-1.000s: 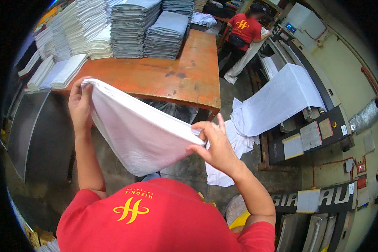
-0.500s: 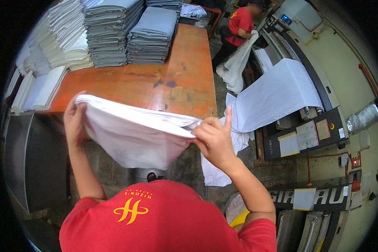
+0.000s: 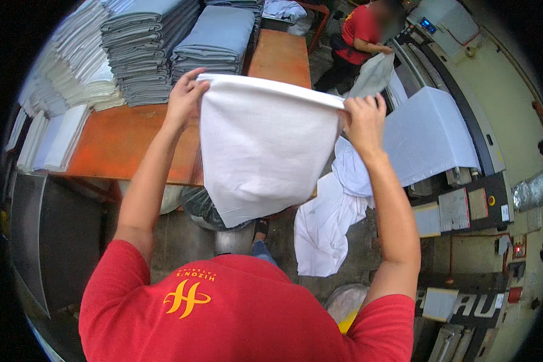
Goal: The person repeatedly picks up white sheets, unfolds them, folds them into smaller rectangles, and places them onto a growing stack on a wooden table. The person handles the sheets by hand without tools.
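Note:
A white cloth (image 3: pixel 268 145) hangs between my two hands, stretched along its folded upper edge. Its lower part droops past the table's near edge. My left hand (image 3: pixel 186 99) pinches the upper left corner, thumb pressed against the fingers. At the upper right corner my right hand (image 3: pixel 365 117) grips the same edge with bent fingers. Both arms reach forward over the wooden table (image 3: pixel 133 142). Whether the cloth touches the tabletop, I cannot tell.
Grey folded cloths (image 3: pixel 142 54) and white folded linens (image 3: pixel 63 139) stand stacked on the table. To the right, a white sheet (image 3: pixel 428 133) lies over a pressing machine (image 3: pixel 489 199), with rumpled cloth (image 3: pixel 326 229) trailing to the floor. A co-worker (image 3: pixel 362 39) handles fabric at the machine.
Both hands have moved up and forward, carrying the cloth farther over the table. The cloth now hangs flatter and more open. The co-worker has raised the fabric.

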The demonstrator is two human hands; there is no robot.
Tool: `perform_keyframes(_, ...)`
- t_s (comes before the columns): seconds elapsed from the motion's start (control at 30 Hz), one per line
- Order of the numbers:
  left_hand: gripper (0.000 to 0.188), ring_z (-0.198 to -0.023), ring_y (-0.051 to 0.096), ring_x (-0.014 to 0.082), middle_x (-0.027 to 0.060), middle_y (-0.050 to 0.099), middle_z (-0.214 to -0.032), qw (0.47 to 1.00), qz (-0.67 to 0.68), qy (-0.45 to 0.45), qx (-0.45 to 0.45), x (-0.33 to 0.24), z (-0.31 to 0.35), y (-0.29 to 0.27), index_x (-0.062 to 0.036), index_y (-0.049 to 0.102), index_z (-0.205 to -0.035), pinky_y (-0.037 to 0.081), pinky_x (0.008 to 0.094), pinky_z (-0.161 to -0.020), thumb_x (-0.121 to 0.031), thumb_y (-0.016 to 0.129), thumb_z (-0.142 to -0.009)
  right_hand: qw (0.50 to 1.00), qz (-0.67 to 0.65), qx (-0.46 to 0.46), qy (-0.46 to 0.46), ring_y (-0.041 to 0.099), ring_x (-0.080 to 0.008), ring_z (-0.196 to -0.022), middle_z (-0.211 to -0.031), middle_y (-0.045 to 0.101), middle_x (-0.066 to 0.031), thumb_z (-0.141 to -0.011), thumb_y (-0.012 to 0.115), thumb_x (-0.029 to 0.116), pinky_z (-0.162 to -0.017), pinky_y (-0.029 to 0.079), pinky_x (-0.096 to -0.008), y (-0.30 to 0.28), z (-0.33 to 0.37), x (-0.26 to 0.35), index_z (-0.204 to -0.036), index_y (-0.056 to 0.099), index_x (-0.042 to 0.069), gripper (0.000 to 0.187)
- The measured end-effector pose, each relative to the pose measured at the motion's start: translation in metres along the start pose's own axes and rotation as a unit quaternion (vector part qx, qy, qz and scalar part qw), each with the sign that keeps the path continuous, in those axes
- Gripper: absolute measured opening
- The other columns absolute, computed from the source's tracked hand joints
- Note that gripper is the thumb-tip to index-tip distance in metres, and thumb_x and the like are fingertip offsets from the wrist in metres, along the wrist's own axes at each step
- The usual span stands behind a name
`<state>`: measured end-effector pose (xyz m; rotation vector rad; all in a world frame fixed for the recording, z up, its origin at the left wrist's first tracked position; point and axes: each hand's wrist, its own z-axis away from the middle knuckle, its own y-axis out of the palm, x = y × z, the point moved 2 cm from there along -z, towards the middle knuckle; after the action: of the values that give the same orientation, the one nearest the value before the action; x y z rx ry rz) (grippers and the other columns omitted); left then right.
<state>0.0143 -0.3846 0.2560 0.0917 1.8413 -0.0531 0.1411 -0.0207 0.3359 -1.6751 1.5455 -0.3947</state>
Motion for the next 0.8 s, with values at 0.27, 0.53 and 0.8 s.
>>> perform_keyframes(0.27,0.053,-0.082,0.060,0.0133,0.0092,0.066,-0.100,0.995,-0.092,0.001,0.024,-0.018,-0.172,0.082,-0.0014,0.053,-0.130,0.050,0.0270,-0.069,-0.022,0.072,-0.085,1.000,-0.005,-0.011,0.012,0.057,-0.0271,-0.091,-0.081,0.063,-0.0070,-0.078,0.068,0.018,-0.103,0.033,-0.0537,0.105,-0.076,-0.132,-0.082,0.064,0.008,0.011)
perform_keyframes(0.53,0.055,-0.099,0.062,0.0276,0.0188,0.062,-0.112,0.924,-0.282,0.184,-0.184,0.080,-0.276,0.155,-0.0036,0.054,-0.128,0.050,0.0352,-0.087,-0.014,0.074,-0.078,0.980,-0.130,-0.030,0.146,0.056,-0.0309,-0.093,-0.098,0.061,-0.0117,-0.075,0.073,0.022,-0.096,0.039,-0.0442,0.266,-0.093,-0.184,-0.107,0.063,0.008,0.037)
perform_keyframes(0.8,0.066,-0.131,0.033,0.0414,0.0260,0.035,-0.141,0.855,-0.507,-0.017,0.107,0.194,0.024,0.150,-0.0049,0.043,-0.136,0.024,0.0545,-0.109,-0.024,0.070,-0.079,0.803,-0.395,0.181,0.408,0.048,-0.0391,-0.114,-0.122,0.045,-0.0254,-0.081,0.073,0.025,-0.098,0.041,-0.0433,0.336,0.098,-0.064,-0.133,0.042,-0.003,0.067)
